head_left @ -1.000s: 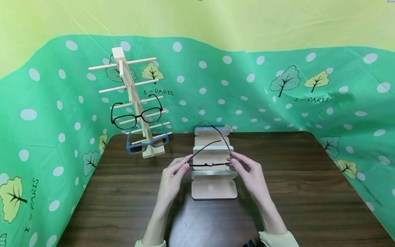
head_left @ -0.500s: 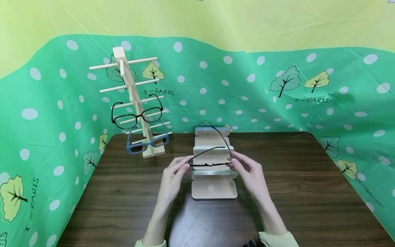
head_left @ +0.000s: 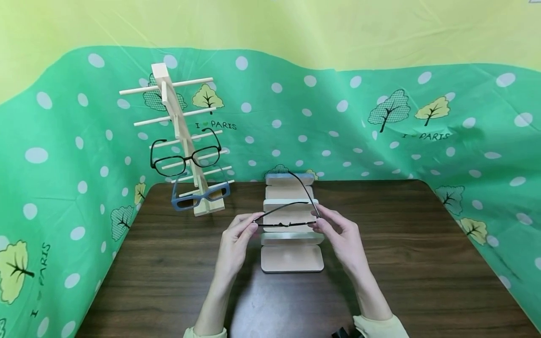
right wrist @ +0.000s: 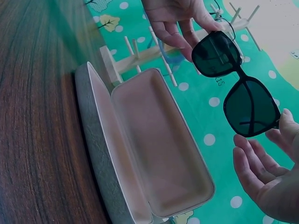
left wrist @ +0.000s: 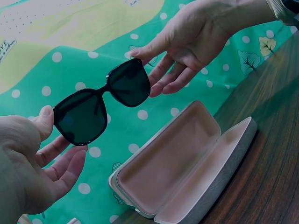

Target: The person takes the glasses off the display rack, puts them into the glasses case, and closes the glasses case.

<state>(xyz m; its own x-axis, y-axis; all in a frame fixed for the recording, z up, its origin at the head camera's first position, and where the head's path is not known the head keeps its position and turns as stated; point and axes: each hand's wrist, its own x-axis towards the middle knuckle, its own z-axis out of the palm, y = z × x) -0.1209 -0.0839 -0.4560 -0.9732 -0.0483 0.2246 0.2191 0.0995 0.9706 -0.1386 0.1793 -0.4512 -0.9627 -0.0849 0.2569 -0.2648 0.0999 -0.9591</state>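
Both hands hold a pair of black sunglasses [head_left: 285, 224] with dark lenses [left wrist: 100, 100] in the air above a row of open beige glasses cases [head_left: 291, 258]. My left hand [head_left: 252, 224] pinches the left end of the frame between thumb and fingers [left wrist: 44, 122]. My right hand [head_left: 317, 223] pinches the right end [right wrist: 280, 126]. One temple arm lies partly folded across the frame; the other sticks out toward the back. The open case [left wrist: 182, 163] below is empty inside [right wrist: 154, 140].
A wooden rack [head_left: 181, 141] stands at the table's back left, carrying black-framed glasses [head_left: 186, 157] and blue-framed glasses [head_left: 200, 196]. A green dotted cloth [head_left: 380, 126] walls in the dark wooden table [head_left: 422, 263] on three sides.
The left temple arm of the sunglasses has folded a little further in toward the frame. Both hands stay in nearly the same place.
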